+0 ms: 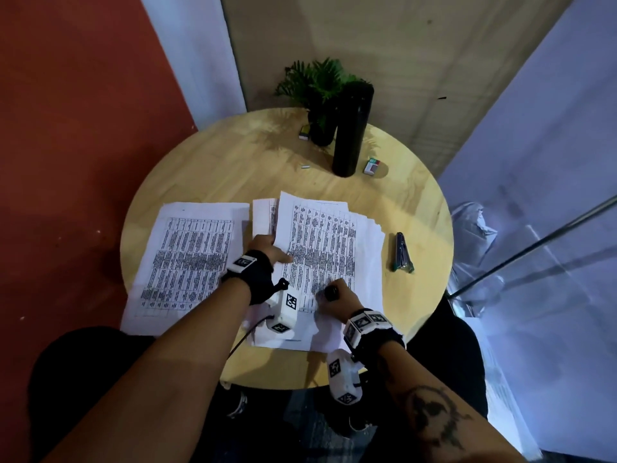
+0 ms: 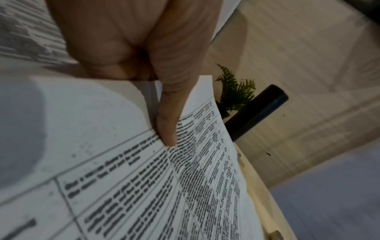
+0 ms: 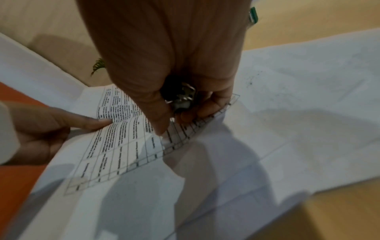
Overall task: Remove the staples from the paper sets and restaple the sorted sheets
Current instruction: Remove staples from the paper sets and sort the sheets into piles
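Two lots of printed table sheets lie on a round wooden table (image 1: 207, 175). My left hand (image 1: 277, 253) pinches the left edge of the top sheets of the right paper set (image 1: 327, 238), thumb on top; in the left wrist view the thumb (image 2: 166, 129) presses on the lifted page (image 2: 144, 186). My right hand (image 1: 329, 297) grips a black staple remover (image 1: 331, 292) low on that same set. In the right wrist view the remover's metal claws (image 3: 182, 97) show between the curled fingers, just above the page (image 3: 127, 138). The left paper stack (image 1: 187, 262) lies flat and untouched.
A dark stapler (image 1: 402, 253) lies on the table right of the papers. At the back stand a tall black bottle (image 1: 352, 128) and a potted fern (image 1: 317, 85), with small boxes (image 1: 372, 166) and a staple strip (image 1: 304, 167) nearby. The table edge runs just below my wrists.
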`<state>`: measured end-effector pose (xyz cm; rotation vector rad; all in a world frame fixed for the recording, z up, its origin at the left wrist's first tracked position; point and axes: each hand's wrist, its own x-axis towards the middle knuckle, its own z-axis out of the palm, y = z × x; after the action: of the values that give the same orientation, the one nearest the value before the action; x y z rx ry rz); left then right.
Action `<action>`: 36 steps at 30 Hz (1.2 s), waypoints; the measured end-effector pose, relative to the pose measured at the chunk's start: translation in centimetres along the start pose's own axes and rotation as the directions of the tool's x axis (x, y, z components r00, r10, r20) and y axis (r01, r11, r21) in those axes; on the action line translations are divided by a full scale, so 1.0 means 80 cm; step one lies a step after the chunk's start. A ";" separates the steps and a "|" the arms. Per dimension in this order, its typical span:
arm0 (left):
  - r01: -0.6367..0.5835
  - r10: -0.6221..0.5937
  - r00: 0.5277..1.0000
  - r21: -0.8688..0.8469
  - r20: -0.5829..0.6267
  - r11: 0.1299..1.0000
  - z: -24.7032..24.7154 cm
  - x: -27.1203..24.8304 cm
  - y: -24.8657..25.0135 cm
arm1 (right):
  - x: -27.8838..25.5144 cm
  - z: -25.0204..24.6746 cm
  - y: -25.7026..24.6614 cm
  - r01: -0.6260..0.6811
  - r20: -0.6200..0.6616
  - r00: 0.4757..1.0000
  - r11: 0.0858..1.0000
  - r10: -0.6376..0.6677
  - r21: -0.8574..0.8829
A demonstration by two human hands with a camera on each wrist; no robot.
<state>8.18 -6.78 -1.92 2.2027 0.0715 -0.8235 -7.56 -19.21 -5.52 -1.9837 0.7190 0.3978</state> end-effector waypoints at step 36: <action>-0.618 0.881 0.351 0.627 -0.319 0.473 -0.170 -0.302 0.151 | -0.231 -0.213 -0.289 0.670 -0.232 0.346 0.413 -0.909 -0.617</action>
<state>-0.03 -1.18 26.66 2.3777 -0.8803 0.5262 -7.54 -19.50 28.64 -2.6149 -0.2018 -0.7635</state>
